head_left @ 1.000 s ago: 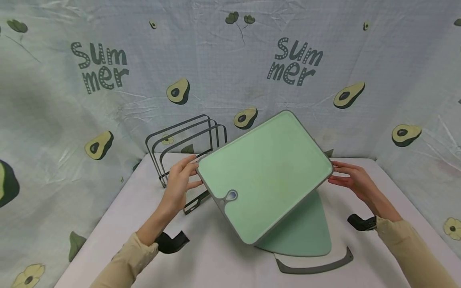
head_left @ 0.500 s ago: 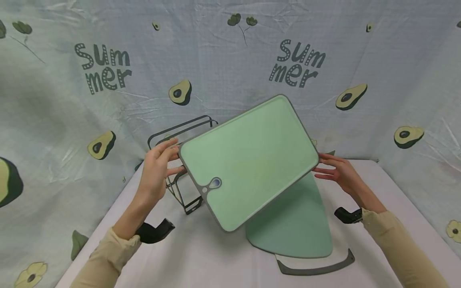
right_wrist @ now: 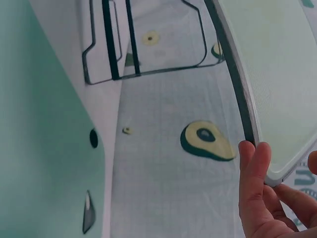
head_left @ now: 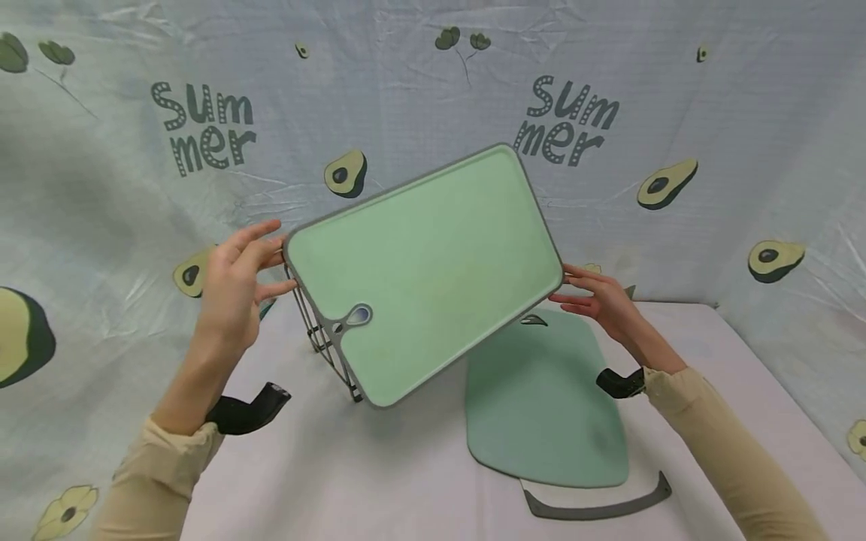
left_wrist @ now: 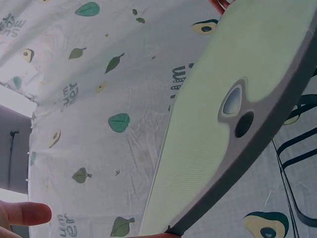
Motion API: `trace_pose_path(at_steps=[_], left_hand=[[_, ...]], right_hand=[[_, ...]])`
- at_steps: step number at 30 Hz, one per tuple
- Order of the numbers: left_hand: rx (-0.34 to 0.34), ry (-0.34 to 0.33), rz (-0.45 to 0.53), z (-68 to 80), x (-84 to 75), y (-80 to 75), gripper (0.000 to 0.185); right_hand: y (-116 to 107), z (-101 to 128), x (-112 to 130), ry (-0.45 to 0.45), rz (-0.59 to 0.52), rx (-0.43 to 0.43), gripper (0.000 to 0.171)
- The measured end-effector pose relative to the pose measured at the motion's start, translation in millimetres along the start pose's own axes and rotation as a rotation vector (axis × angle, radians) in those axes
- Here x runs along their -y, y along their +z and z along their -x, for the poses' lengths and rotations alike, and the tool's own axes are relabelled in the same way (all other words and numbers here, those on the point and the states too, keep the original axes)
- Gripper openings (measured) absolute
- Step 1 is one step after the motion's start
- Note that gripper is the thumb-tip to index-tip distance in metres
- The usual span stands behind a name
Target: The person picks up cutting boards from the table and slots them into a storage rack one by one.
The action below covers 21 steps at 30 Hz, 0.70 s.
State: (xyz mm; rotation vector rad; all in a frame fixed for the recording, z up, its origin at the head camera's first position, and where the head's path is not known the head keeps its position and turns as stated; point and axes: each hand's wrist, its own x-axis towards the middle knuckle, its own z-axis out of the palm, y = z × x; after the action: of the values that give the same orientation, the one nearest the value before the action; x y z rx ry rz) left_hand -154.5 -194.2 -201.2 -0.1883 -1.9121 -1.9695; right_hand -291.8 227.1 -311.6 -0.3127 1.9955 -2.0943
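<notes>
A pale green cutting board (head_left: 419, 270) with a grey rim and a hang hole is held tilted in the air between both hands. My left hand (head_left: 274, 259) touches its left short edge with straight, spread fingers. My right hand (head_left: 568, 289) pinches its lower right corner, and in the right wrist view that corner (right_wrist: 272, 181) sits between the fingertips (right_wrist: 253, 158). The left wrist view shows the board's grey edge and hole (left_wrist: 242, 124) from below. A grey wire rack (head_left: 325, 346) stands behind the board, mostly hidden by it. A second green board (head_left: 548, 406) lies flat on the table.
A curved grey strip (head_left: 598, 503) lies on the white table (head_left: 379, 481) near the flat board's front edge. An avocado-print cloth (head_left: 135, 188) hangs as a backdrop behind and on both sides. Black wrist mounts (head_left: 246, 409) sit on both forearms.
Both hands have carried the green board up and to the left. It now covers most of the wire rack, and more of the flat board on the table shows.
</notes>
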Motion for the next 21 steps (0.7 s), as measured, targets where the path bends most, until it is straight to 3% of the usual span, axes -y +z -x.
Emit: trace_pose_path(at_steps=[5,12,18,21], left_hand=[[-0.015,0.058,0.007,-4.8,-10.1,-6.8,0.043],[-0.069,0.113,0.08,-11.1,-22.3,-16.3,0.021],[-0.145,0.145,0.016,-14.7,-32.2,-22.8,0.022],[-0.154,0.158,0.019,-16.7,-35.8,-26.6,0.021]], right_hand=[[15,-8,10,0.01,-0.031,0.01,0.055],[34,-20,23,-0.003,-0.067,0.03,0.051],[48,-33,30,-0.003,-0.082,0.046,0.048],[53,-41,31,0.01,-0.145,0.064,0.052]])
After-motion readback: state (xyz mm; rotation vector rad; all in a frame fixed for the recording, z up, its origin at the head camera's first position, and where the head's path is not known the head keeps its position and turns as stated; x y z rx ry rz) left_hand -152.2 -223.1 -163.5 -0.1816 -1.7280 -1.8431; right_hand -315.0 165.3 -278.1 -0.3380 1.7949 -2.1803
